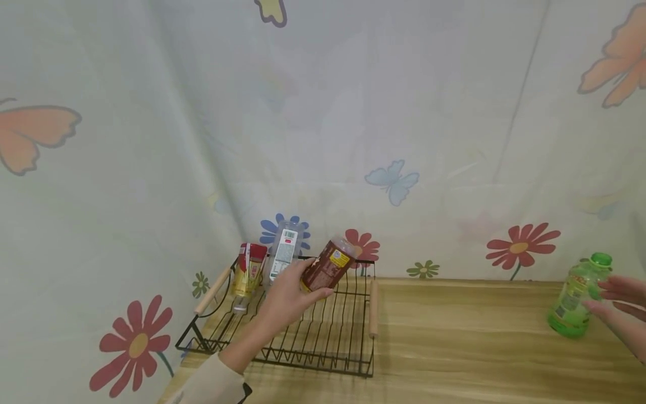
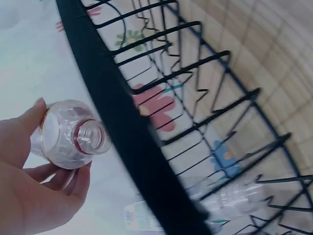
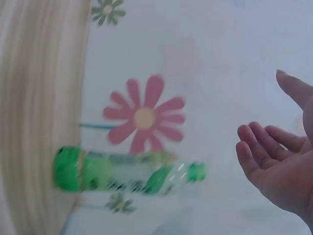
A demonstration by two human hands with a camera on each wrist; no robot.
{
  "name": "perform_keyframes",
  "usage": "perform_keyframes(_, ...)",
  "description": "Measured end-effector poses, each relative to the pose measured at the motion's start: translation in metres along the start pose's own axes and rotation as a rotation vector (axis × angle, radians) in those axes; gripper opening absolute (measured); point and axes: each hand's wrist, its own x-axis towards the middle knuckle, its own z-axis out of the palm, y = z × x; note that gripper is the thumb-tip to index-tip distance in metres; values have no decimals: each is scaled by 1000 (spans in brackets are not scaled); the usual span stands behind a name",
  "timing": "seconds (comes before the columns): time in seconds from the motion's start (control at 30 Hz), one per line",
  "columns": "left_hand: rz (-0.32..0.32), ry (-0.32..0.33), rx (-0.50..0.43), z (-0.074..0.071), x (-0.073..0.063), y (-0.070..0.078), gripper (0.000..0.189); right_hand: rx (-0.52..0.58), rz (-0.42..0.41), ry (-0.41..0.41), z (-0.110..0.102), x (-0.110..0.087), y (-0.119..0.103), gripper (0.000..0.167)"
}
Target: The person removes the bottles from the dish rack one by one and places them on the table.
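My left hand (image 1: 285, 292) grips a clear plastic bottle with a dark brown label (image 1: 328, 268), tilted over the right back part of a black wire rack (image 1: 313, 367). In the left wrist view its uncapped neck (image 2: 95, 137) points toward the rack's bars, with thumb and fingers around its body. Far to the right, my right hand (image 1: 626, 303) is beside an upright green bottle (image 1: 572, 300) with a green cap. The right wrist view shows that hand (image 3: 283, 161) with fingers loosely bent and nothing in them, apart from the green bottle (image 3: 132, 171).
In the rack's left part, a bottle with a red and gold label (image 1: 248, 272) stands neck down beside a clear bottle with a white label (image 1: 284, 252). Wooden handles (image 1: 374, 308) flank the rack. A flowered curtain (image 1: 434, 224) hangs behind the wooden table (image 1: 454, 336).
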Motion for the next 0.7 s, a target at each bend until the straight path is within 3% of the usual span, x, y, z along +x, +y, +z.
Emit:
perform_keyframes(0.1,40,22,57,-1,2,12,78,8,-238,-40,5,-5,-41,69)
perform_keyframes(0.2,80,32,71,-2,2,28,77,-26,-438,-87,13,-10,-78,79)
perform_keyframes(0.3,119,41,68,-1,0,41,75,-59,-535,-128,23,-16,-105,93)
perform_keyframes(0.4,141,37,76,3,-1,51,74,-55,-562,-175,36,-22,-125,100)
perform_keyframes(0.53,168,24,67,9,0,61,75,-20,-618,-231,56,-25,-144,103)
perform_keyframes(0.7,202,13,97,18,2,75,74,-86,-701,-286,74,-25,-161,103)
